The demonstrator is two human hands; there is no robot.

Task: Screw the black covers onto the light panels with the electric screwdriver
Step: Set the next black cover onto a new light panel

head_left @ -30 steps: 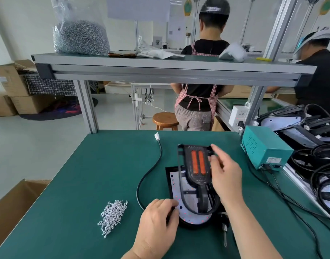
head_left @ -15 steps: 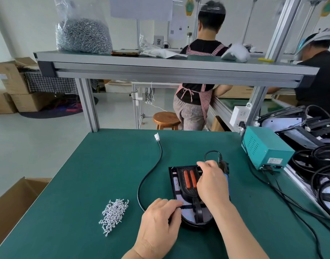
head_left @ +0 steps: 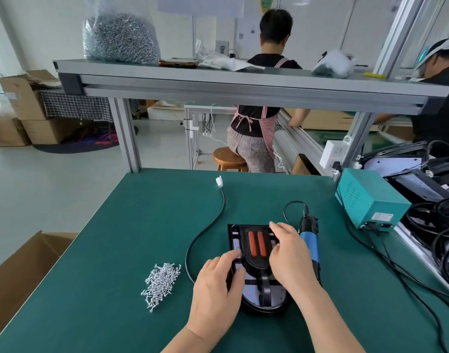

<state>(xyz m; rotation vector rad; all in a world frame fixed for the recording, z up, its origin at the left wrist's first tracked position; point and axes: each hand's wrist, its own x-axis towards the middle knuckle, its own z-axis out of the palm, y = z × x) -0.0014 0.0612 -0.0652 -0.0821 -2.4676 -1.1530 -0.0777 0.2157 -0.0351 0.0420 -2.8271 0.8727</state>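
Note:
A light panel (head_left: 274,298) lies flat on the green table (head_left: 116,238) in front of me. The black cover (head_left: 255,261), with two orange strips, lies on top of it. My left hand (head_left: 215,286) rests on the cover's left side with its fingers laid flat. My right hand (head_left: 289,256) presses on the cover's right side and hides that edge. The blue electric screwdriver (head_left: 311,244) lies on the table just right of my right hand, untouched. A pile of silver screws (head_left: 161,282) sits to the left of the panel.
The panel's black cable (head_left: 205,230) curves away to a white plug at the back. A teal power box (head_left: 368,202) stands at the right, with stacked panels (head_left: 422,179) and cables behind it. An open cardboard box (head_left: 19,271) sits left of the table. Two people work behind the shelf.
My right hand brought the raised black cover down flat onto the light panel. My left hand slid from the panel's near left edge onto the cover. The screwdriver came into view beside it.

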